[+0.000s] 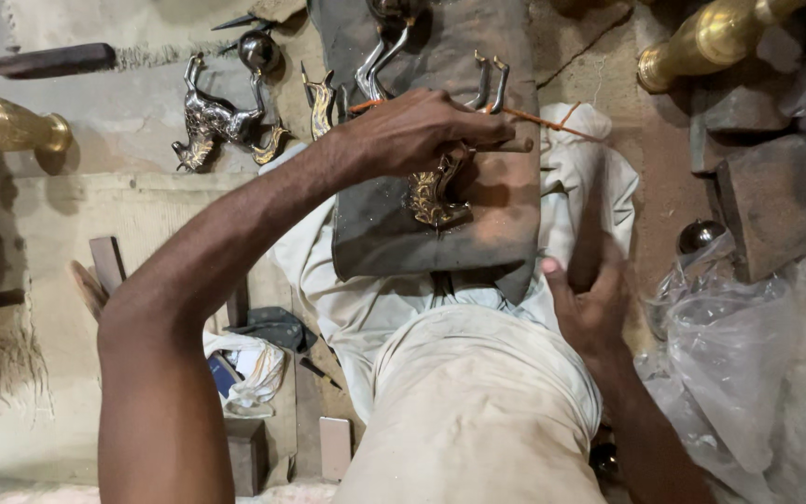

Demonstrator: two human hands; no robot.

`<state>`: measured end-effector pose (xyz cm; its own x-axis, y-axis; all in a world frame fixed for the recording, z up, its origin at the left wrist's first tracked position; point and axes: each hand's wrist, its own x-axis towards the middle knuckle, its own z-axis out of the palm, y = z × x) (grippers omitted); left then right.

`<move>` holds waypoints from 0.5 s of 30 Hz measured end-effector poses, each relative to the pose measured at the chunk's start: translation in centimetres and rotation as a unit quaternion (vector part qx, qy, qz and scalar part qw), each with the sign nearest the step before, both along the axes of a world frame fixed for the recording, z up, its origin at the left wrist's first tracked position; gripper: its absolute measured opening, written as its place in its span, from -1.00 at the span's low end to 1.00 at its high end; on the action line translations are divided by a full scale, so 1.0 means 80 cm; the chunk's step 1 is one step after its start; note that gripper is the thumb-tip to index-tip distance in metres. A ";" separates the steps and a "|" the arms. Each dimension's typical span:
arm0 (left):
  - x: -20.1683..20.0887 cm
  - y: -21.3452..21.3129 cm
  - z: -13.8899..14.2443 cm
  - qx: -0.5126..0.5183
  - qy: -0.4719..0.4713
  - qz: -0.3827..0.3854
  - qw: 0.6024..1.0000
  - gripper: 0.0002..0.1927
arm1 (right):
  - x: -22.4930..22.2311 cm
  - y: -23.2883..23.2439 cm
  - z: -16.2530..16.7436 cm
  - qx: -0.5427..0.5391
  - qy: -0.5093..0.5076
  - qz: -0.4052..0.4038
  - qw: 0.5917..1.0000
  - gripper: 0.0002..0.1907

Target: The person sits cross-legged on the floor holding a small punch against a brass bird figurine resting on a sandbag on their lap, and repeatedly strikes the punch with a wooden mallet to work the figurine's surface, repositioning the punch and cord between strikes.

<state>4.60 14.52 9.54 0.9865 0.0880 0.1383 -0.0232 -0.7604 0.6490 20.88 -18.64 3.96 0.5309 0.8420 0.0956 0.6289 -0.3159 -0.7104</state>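
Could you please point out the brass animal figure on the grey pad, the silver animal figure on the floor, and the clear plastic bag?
Brass animal figure on the grey pad [436, 194], head view, its ornate body.
Silver animal figure on the floor [215, 121], head view, its torso.
Clear plastic bag [748, 364], head view, its crumpled middle.

Arms: both bare, no sleeves, no rings or watch | left hand [426, 131] | right hand [590, 303] | Legs: loose off-white creased cloth garment [478, 401]

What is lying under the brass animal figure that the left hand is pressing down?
Under the brass animal figure lies a dark grey pad. The left hand covers the figure's upper part; what supports the pad is hidden.
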 end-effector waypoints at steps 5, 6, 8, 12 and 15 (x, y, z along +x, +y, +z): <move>-0.001 0.003 -0.012 -0.025 0.048 0.005 0.999 -0.65 | -0.004 0.000 0.002 0.040 0.064 -0.026 0.997 -0.24; 0.000 0.006 -0.015 -0.028 -0.008 -0.004 1.000 -0.63 | -0.001 0.001 0.002 0.029 0.007 0.000 1.000 -0.26; 0.003 0.011 -0.020 -0.031 -0.121 -0.021 0.992 -0.57 | 0.005 0.003 0.001 0.043 -0.017 0.015 0.999 -0.30; 0.007 0.016 -0.024 -0.045 -0.042 -0.012 0.998 -0.60 | 0.016 0.008 -0.004 0.046 -0.011 -0.039 0.998 -0.33; 0.011 0.016 -0.021 -0.013 0.035 -0.009 0.999 -0.66 | 0.019 0.009 -0.010 0.058 -0.024 -0.058 0.996 -0.34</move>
<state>5.51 15.76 7.82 0.9951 0.0732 0.0669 0.0097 -0.7432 0.6690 22.43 -17.89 3.19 0.6156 0.7576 0.2170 0.6281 -0.3055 -0.7157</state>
